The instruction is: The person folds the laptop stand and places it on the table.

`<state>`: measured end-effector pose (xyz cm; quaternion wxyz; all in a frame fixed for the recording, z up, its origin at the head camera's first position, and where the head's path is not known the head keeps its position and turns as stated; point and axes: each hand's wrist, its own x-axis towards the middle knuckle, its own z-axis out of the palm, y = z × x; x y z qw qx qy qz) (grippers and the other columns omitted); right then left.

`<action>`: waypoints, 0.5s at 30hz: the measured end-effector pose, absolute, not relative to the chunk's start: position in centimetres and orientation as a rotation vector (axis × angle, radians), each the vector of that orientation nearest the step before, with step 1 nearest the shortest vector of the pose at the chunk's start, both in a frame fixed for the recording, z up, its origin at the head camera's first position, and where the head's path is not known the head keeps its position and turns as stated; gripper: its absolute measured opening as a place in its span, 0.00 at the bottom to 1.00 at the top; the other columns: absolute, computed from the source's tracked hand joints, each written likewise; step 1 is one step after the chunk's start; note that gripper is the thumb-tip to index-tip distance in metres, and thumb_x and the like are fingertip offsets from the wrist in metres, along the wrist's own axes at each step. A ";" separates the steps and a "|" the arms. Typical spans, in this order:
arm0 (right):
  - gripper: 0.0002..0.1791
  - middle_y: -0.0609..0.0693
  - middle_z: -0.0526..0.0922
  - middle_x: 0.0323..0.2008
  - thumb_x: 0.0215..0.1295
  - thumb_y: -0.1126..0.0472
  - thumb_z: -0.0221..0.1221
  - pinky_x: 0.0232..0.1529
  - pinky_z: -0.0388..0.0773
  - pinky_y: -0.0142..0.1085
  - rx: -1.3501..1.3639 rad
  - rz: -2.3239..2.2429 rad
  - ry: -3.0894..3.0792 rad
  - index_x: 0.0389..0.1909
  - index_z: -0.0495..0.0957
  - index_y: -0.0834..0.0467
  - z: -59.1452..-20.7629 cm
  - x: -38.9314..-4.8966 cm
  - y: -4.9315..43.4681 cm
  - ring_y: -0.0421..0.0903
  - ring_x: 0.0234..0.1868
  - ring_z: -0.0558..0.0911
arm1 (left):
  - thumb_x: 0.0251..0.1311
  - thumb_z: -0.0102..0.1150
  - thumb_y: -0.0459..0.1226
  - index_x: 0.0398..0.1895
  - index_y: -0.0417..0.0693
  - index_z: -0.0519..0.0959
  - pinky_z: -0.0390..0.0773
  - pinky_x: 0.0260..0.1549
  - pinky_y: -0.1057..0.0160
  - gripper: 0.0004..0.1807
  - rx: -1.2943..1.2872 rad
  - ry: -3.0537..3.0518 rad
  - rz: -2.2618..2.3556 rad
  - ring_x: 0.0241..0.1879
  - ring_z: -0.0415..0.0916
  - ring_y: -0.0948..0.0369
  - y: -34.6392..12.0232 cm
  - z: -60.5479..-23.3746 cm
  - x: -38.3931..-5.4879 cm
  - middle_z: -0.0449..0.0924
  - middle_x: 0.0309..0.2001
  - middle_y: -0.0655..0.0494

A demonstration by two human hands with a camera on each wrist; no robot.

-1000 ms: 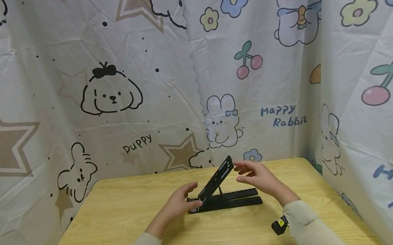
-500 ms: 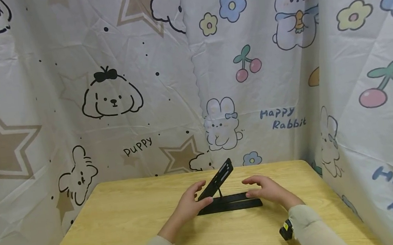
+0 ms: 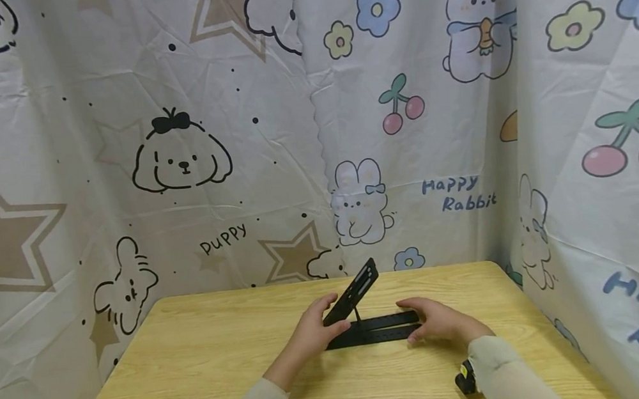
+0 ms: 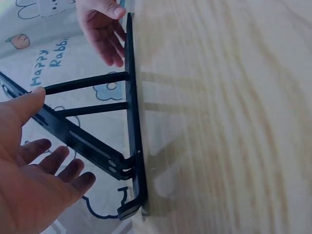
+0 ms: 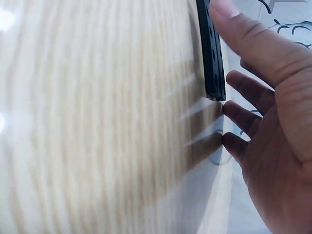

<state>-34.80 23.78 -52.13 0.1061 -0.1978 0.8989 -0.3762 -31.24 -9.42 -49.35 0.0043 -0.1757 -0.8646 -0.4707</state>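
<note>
A black folding laptop stand [image 3: 370,337] rests on the table, its two base legs pointing right and its upper panel [image 3: 352,296] propped at a slant. My left hand [image 3: 309,334] is at the hinged end. In the left wrist view its thumb [image 4: 31,102] overlaps the slanted panel, while the other fingers spread loosely below. Thin struts [image 4: 87,83] join panel to base. My right hand [image 3: 443,321] is around the free ends of the legs, thumb toward the near leg. Its fingers [image 5: 241,114] are loosely bent beside the leg's end [image 5: 214,83] in the right wrist view.
The stand is near the middle of a light wooden table [image 3: 197,365]. A cartoon-printed curtain [image 3: 267,134] hangs behind the table and along its sides. A small black wrist camera [image 3: 465,377] is strapped at the right sleeve.
My right hand has come down from beside the raised panel's top to the ends of the base legs. My left hand has shifted slightly right at the hinged end. The panel keeps its slant.
</note>
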 end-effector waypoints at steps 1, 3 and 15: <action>0.52 0.58 0.69 0.74 0.48 0.55 0.80 0.74 0.57 0.64 -0.597 -1.095 2.653 0.75 0.67 0.57 -52.2 -34.9 23.8 0.65 0.76 0.60 | 0.66 0.68 0.46 0.75 0.47 0.67 0.69 0.66 0.37 0.37 -0.558 -2.711 -1.467 0.71 0.66 0.43 -9.4 -49.4 -31.3 0.67 0.73 0.43; 0.50 0.59 0.69 0.73 0.50 0.56 0.79 0.73 0.58 0.64 -0.627 -1.059 2.674 0.74 0.67 0.58 -52.3 -34.9 23.7 0.65 0.76 0.61 | 0.66 0.68 0.45 0.75 0.46 0.68 0.71 0.65 0.38 0.36 -0.568 -2.705 -1.464 0.69 0.68 0.43 -9.3 -49.6 -31.3 0.69 0.71 0.42; 0.34 0.57 0.75 0.63 0.56 0.60 0.76 0.68 0.69 0.60 -0.695 -0.863 2.796 0.64 0.78 0.61 -52.0 -34.9 23.5 0.61 0.66 0.72 | 0.69 0.64 0.39 0.72 0.42 0.72 0.71 0.67 0.42 0.29 -0.595 -2.633 -1.442 0.69 0.69 0.44 -8.9 -50.5 -31.2 0.70 0.71 0.44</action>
